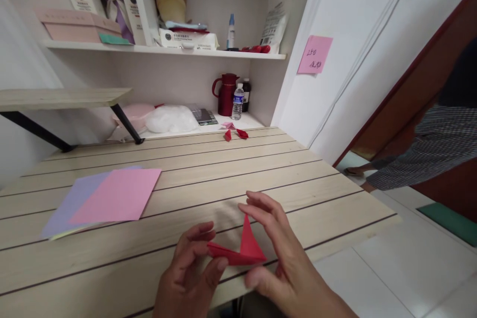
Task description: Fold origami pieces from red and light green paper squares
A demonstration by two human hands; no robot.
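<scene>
A piece of folded red origami paper (pixel 248 248) is above the near part of the slatted table (pixel 201 194), with one pointed flap standing up. My left hand (pixel 194 263) pinches its left end between thumb and fingers. Around the right side of the paper curves my right hand (pixel 279 243), thumb and fingers well apart. Its index fingertip is close to the top of the upright flap; whether they touch I cannot tell. Several small folded pieces, two red (pixel 242 133) and one pink (pixel 228 125), lie at the table's far edge.
Pink (pixel 122 194) and purple paper sheets (pixel 69 203) lie on the left. Behind stand a dark red jug (pixel 226 94) and a water bottle (pixel 237 102). A raised wooden shelf (pixel 67 97) is at the back left. A person in a checked garment (pixel 443 144) is on the right.
</scene>
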